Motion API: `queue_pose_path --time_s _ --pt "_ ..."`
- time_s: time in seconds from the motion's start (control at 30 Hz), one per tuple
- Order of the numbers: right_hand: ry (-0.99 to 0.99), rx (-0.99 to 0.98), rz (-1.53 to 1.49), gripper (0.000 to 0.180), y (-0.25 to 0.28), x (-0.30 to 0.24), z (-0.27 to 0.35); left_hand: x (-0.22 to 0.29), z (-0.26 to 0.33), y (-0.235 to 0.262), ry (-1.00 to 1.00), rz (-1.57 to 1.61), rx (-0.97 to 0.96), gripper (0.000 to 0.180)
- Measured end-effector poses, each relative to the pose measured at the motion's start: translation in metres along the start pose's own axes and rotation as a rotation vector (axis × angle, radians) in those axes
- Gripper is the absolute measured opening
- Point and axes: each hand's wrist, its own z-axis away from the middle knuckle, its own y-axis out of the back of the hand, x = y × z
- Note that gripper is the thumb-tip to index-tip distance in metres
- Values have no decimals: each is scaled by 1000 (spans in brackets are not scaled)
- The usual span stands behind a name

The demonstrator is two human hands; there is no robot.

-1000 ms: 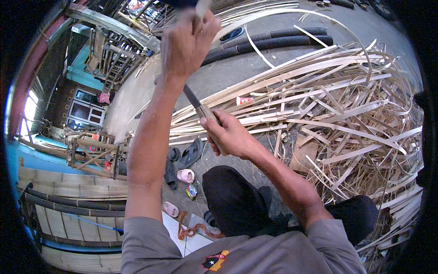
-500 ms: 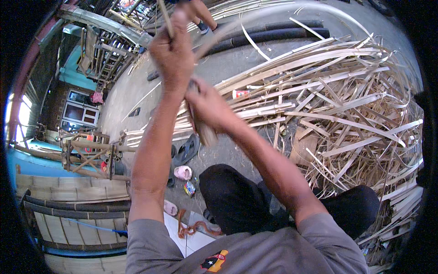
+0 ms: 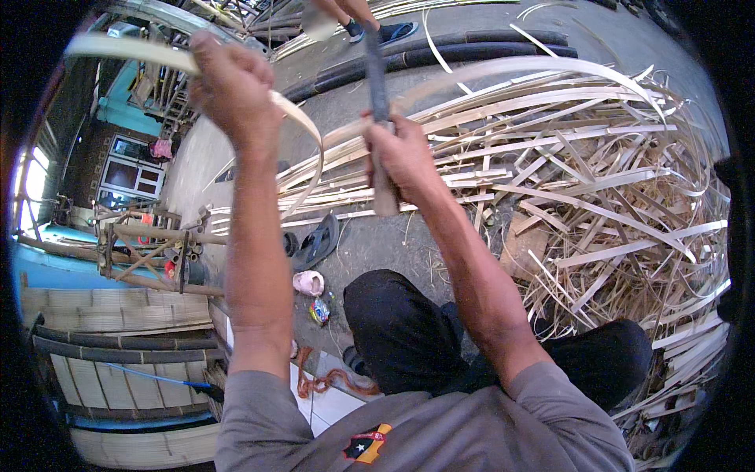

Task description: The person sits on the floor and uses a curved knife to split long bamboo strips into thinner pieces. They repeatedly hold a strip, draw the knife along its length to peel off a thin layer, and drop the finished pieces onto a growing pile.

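a dark sandal [image 3: 317, 242] lies on the concrete floor [image 3: 598, 39]. just below it sits a small pink cup [image 3: 308, 282]. a heap of pale split strips [image 3: 598, 181] spreads to its right, and black hoses [image 3: 464, 51] lie above it.

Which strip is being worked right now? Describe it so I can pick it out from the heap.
Start at the big heap of pale bamboo strips on the ground. The worked strip is raised above it, gripped by the left hand. Unlike the strips lying flat, it arcs through the air toward the knife in the right hand.
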Motion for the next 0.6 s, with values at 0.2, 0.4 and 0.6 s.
queue_pose_path --time_s 0.2,0.4,0.6 --pt "23 -15 -133 36 34 30 -9 -18 -25 50 45 138 31 58" --pt "-97 271 -93 29 111 50 -15 -22 -50 125 109 124 361 45" --pt "42 -22 -203 54 109 40 -11 -6 -53 116 59 242 135 46"
